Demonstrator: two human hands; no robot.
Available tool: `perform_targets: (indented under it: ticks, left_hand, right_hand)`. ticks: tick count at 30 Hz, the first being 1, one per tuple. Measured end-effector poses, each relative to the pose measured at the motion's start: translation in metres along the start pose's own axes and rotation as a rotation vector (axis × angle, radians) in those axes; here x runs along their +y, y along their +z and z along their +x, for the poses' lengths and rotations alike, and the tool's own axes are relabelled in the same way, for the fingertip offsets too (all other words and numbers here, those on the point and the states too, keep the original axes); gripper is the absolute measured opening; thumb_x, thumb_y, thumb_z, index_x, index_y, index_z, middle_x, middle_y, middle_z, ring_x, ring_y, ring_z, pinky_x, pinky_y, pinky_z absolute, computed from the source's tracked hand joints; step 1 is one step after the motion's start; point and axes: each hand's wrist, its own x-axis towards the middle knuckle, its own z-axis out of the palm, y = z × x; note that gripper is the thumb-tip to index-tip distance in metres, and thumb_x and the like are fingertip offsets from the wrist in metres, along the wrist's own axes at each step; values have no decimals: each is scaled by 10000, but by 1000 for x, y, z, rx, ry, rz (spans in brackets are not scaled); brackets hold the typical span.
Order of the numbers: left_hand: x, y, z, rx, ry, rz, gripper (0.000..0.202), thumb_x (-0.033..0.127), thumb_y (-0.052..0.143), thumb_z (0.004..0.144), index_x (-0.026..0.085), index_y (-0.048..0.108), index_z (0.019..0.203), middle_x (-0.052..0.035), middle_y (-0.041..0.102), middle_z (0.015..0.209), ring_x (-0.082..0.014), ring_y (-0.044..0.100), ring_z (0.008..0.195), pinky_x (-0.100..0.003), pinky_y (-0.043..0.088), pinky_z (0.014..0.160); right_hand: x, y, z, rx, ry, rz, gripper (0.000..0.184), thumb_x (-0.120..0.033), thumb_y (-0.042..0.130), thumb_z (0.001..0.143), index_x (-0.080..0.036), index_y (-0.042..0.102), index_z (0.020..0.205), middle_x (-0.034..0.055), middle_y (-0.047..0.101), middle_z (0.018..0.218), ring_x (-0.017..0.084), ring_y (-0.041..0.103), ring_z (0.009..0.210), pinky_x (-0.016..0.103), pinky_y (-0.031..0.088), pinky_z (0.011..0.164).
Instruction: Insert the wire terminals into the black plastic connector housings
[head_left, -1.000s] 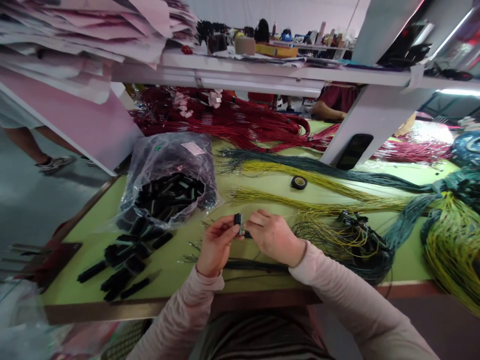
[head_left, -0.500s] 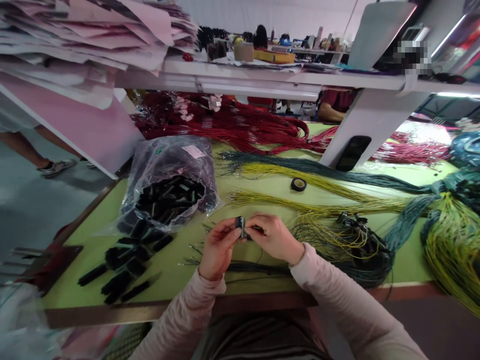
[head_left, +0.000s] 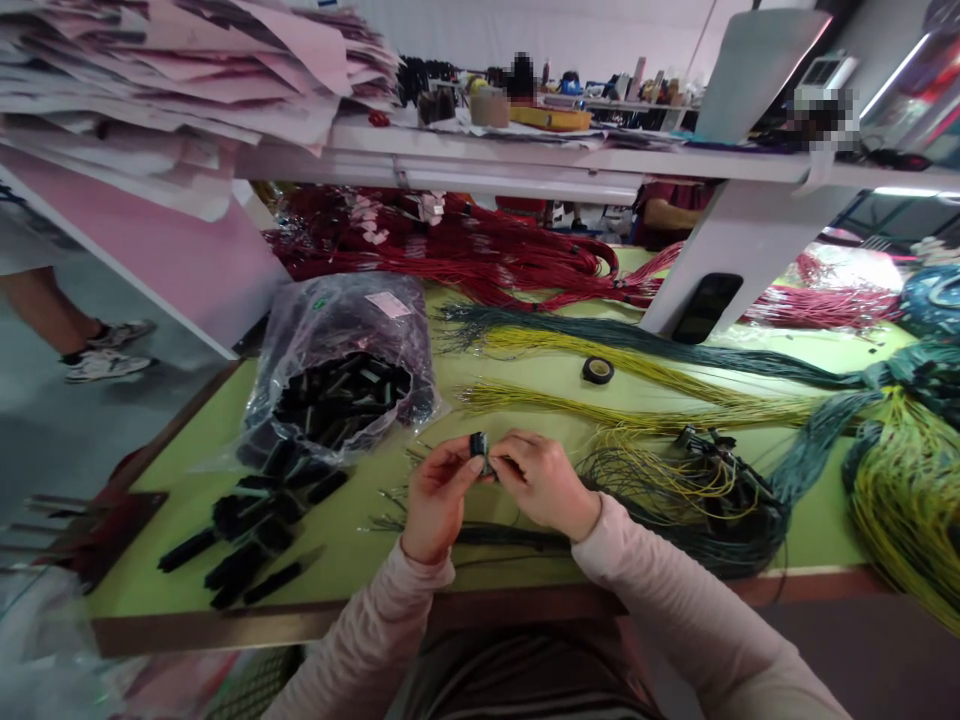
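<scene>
Over the front middle of the table, my left hand [head_left: 436, 500] is closed on a small black connector [head_left: 478, 445], held between thumb and fingers. Fingertips of my right hand [head_left: 546, 482] are pinched together right against the connector's right side. They grip a thin wire, mostly hidden by the fingers. Below my hands lies a bundle of dark wires [head_left: 510, 536] with loose ends pointing left. To the left, several black connectors [head_left: 251, 535] are piled before a clear plastic bag [head_left: 341, 300] that holds more of them.
Yellow wires [head_left: 540, 400] and dark green wires [head_left: 570, 325] stretch across the table behind my hands, with a black tape roll [head_left: 598, 371] between. A wire tangle with black connectors [head_left: 720, 470] lies right. A phone [head_left: 707, 308] rests against the shelf post. Another person's legs [head_left: 56, 310] show at left.
My right hand has shifted slightly left and its fingers have closed in on the connector. My left hand keeps its hold. At far left, the other person's feet have moved.
</scene>
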Motion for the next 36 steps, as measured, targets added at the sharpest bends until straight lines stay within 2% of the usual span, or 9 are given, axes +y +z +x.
perform_targets:
  ticks: [12, 15, 19, 22, 26, 29, 31, 34, 36]
  left_hand:
    - [4, -10, 7, -39, 114, 191, 227, 240, 741, 652, 208, 701, 874, -8, 701, 761, -150, 637, 668, -283, 542, 645]
    - [29, -39, 10, 36, 179, 402, 255, 351, 637, 751, 199, 675, 952, -43, 708, 849, -198, 655, 785, -349, 524, 752]
    - [67, -117, 16, 191, 289, 1221, 259, 360, 626, 719, 173, 667, 893, -93, 686, 866, -259, 639, 775, -419, 485, 778]
    - [74, -166, 17, 61, 448, 1656, 201, 321, 576, 722, 187, 657, 847, -143, 650, 943, -343, 582, 947, -496, 410, 870]
    - [67, -189, 17, -1, 537, 1864, 244, 275, 484, 775, 182, 630, 947, -170, 596, 1045, -353, 531, 1029, -499, 389, 874]
    - [66, -190, 21, 9, 547, 1915, 255, 266, 464, 781, 162, 624, 950, -195, 576, 1077, -367, 519, 1035, -503, 389, 855]
    - [68, -191, 25, -25, 535, 1933, 238, 279, 450, 793, 161, 632, 893, -191, 595, 1044, -368, 529, 1013, -504, 389, 849]
    - [71, -192, 27, -67, 507, 1925, 226, 303, 453, 803, 171, 634, 827, -152, 633, 957, -353, 555, 964, -495, 394, 842]
    - [72, -190, 24, -18, 509, 1873, 211, 324, 492, 790, 174, 638, 817, -145, 642, 967, -352, 556, 974, -486, 395, 845]
  right_hand:
    - [-3, -5, -21, -46, 196, 218, 156, -235, 526, 836, -153, 626, 922, 7, 625, 670, 96, 531, 547, 199, 418, 540]
    - [16, -41, -46, 261, 300, 209, 163, -251, 523, 818, -170, 644, 891, 14, 636, 677, 115, 565, 570, 229, 452, 569]
    - [61, -113, -113, 870, 590, 59, 289, -372, 597, 741, -158, 629, 931, 25, 629, 698, 145, 583, 608, 285, 471, 622]
    - [94, -160, -172, 770, 911, -229, 327, -437, 633, 668, -161, 656, 841, 74, 653, 707, 181, 586, 603, 305, 429, 576]
    - [105, -190, -207, 372, 1215, -606, 356, -490, 572, 733, -191, 646, 555, 117, 591, 517, 158, 479, 425, 314, 316, 467]
    - [80, -173, -180, 297, 1051, -844, 377, -521, 549, 758, -209, 663, 581, 88, 567, 495, 148, 419, 375, 298, 270, 433]
    - [56, -138, -142, 324, 724, -798, 360, -476, 489, 830, -204, 672, 682, 71, 607, 563, 164, 497, 451, 283, 329, 465]
    - [28, -63, -74, -1, 184, -469, 274, -299, 420, 917, -191, 669, 876, 75, 674, 820, 158, 607, 754, 250, 445, 698]
    - [23, -14, -32, -214, 38, -408, 231, -248, 435, 920, -181, 656, 921, 73, 665, 899, 157, 592, 852, 245, 442, 778]
